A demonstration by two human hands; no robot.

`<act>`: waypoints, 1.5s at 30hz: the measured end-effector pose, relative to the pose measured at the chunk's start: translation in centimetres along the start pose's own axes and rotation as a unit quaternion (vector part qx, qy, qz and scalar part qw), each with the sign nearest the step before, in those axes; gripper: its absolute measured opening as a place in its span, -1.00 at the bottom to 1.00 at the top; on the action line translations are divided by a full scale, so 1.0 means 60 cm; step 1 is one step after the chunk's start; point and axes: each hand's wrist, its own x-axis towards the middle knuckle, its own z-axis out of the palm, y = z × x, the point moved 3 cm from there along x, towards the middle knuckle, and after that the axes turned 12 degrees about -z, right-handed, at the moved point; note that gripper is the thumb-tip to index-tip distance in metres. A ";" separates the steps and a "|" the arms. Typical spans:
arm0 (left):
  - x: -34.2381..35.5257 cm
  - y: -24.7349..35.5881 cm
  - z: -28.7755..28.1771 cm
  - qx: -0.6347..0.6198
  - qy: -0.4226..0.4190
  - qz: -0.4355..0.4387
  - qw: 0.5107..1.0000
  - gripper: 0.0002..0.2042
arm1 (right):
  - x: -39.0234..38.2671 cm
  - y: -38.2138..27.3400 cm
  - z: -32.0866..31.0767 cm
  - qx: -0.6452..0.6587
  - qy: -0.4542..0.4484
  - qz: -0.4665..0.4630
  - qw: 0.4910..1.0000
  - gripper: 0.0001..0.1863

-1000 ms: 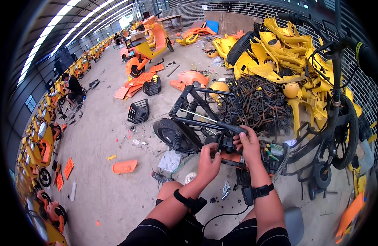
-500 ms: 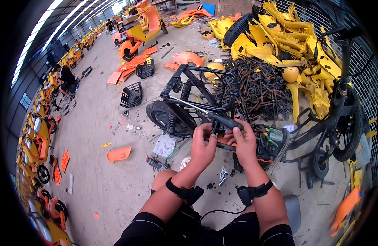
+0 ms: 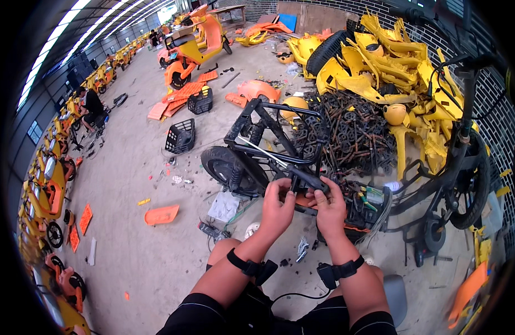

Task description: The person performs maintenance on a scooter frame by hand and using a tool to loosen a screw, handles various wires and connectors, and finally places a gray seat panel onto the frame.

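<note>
My left hand (image 3: 278,209) is closed in a pinch, thumb against fingers, on something small and dark that I cannot make out. Close beside it, my right hand (image 3: 330,211) has its fingers curled at the black handle of a long screwdriver (image 3: 305,176), whose thin silver shaft slants up to the left across the frame. Its thumb and forefinger also meet near a small dark piece. Both hands are over the stripped black scooter frame (image 3: 313,111), which stands in front of me with its rear wheel (image 3: 219,167) at the left.
A heap of dark metal parts (image 3: 358,131) and a pile of yellow panels (image 3: 402,72) lie beyond the frame. A power tool (image 3: 213,230), an orange panel (image 3: 161,215) and a black basket (image 3: 180,134) are on the floor at left. A person (image 3: 91,107) crouches far left.
My view has shifted slightly, so the scene sits a little lower in the picture. Both hands keep their closed grip at the frame, with the screwdriver at nearly the same slant.
</note>
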 end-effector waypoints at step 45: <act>-0.016 0.004 0.020 -0.024 -0.042 -0.043 0.998 -0.31 | -0.003 -0.086 0.034 -0.385 -0.092 -0.078 0.915 -0.53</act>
